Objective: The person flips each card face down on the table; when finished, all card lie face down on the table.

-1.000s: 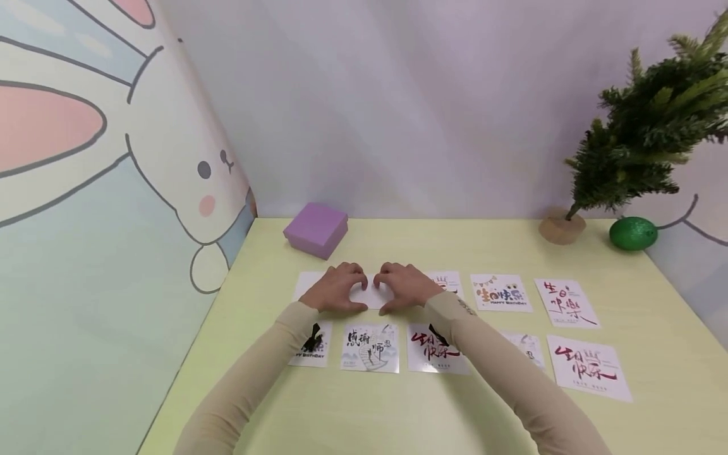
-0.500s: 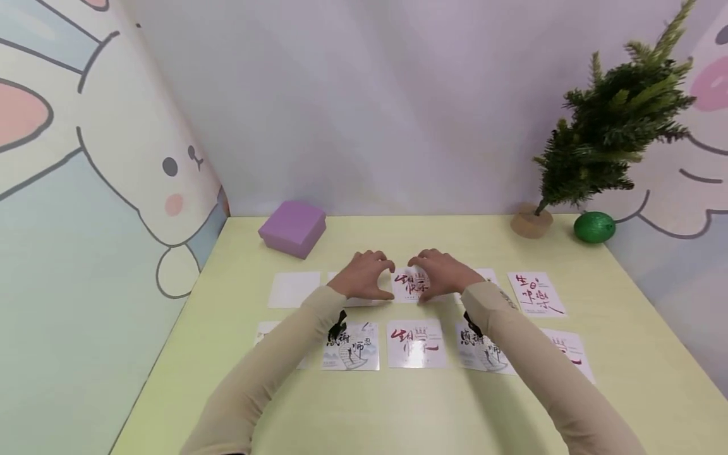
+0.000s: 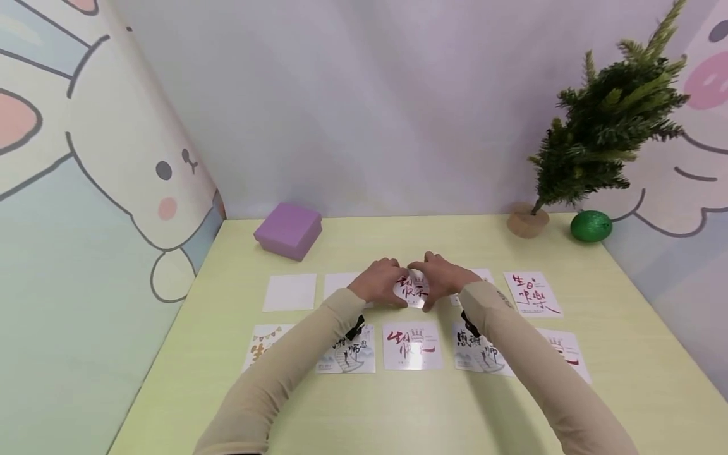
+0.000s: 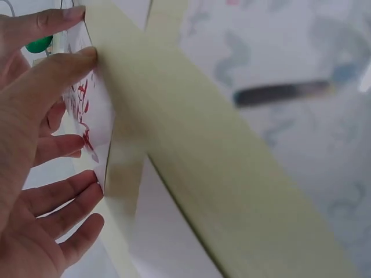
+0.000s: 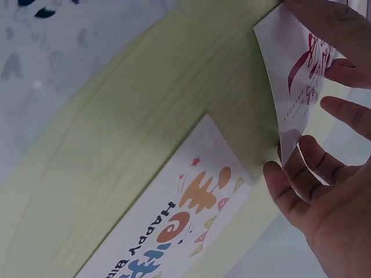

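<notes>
I see both hands close together on one card. Left hand (image 3: 380, 285) pinches the card's left edge, thumb and forefinger curled on it; the left wrist view shows the fingers (image 4: 55, 75) on the rim of the red-lettered card (image 3: 413, 288). Right hand (image 3: 443, 277) grips the opposite edge, fingers (image 5: 333, 110) spread behind the sheet. The card is lifted at an angle off the table (image 3: 364, 411); in the right wrist view one corner is at or near the surface, and I cannot tell whether it touches.

Taking that card as my landmark:
- Just left of it, partly under the left hand, a blank white card (image 3: 340, 285); further left, another blank card (image 3: 291, 292).
- Right of it, a card mostly hidden by the right wrist (image 3: 485, 277); the right wrist view shows a colourful "HAPPY" birthday card (image 5: 174, 220) lying flat near the held one. Further right, a card with red script (image 3: 531, 294).
- Nearer to me than it, a second row: a red-lettered card (image 3: 412, 345) directly below, grey-and-black cards on each side (image 3: 352, 354) (image 3: 480, 351), a birthday card (image 3: 264, 344) at far left, another red one (image 3: 565, 351) at far right.
- Beyond it to the left, a purple box (image 3: 288, 230).
- Beyond it to the right, well apart, a small tree (image 3: 603, 126) on a wooden base, with a green ball (image 3: 591, 227) just beside.

Sleeves are beige.
</notes>
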